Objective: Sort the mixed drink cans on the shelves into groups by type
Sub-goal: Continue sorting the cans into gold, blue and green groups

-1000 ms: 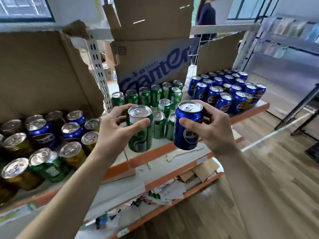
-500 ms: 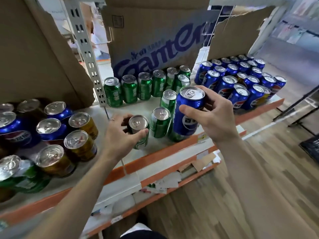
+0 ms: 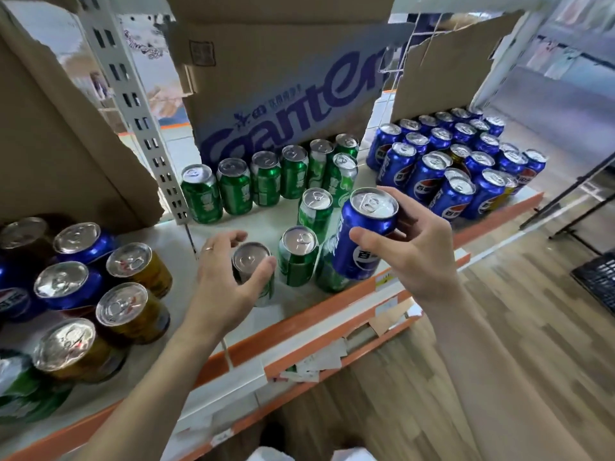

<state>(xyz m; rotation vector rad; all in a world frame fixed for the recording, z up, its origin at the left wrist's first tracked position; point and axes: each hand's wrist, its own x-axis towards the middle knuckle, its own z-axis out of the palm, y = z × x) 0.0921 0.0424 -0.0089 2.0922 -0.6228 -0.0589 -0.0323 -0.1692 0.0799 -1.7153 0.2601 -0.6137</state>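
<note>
My left hand curls round a green can that stands on the white shelf, beside other green cans at the shelf front. My right hand grips a blue Pepsi can, held tilted in the air above the front green cans. A row of green cans stands at the back under the cardboard box. A dense group of blue cans fills the shelf's right end. A mixed cluster of blue, gold and green cans sits on the left section.
A printed cardboard box hangs over the back of the shelf, with cardboard sheets left and right. A perforated metal upright divides the sections. Orange shelf edge runs below; wood floor lies to the right.
The green can came down from chest height onto the shelf front in my left hand. My right hand carried the blue can slightly rightward. The camera moved closer and lower.
</note>
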